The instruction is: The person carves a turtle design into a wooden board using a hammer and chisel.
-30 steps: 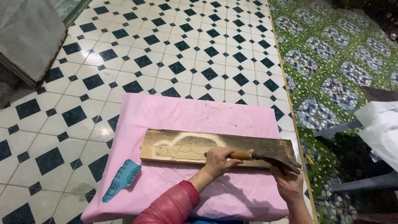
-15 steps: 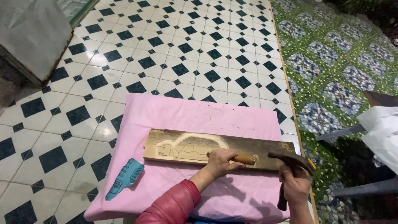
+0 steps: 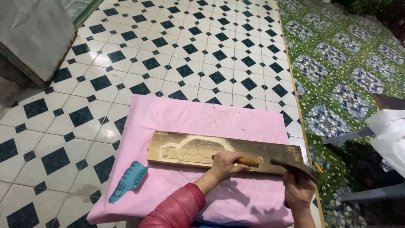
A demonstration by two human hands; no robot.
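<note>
Across the lower centre of the frame, on pink cloth, our left hand grips a wooden-handled chisel lying along the carved brown plank, while our right hand clasps a dark hammer just right of its butt.

White floor tiles with dark diamonds meet green patterned flooring.
</note>
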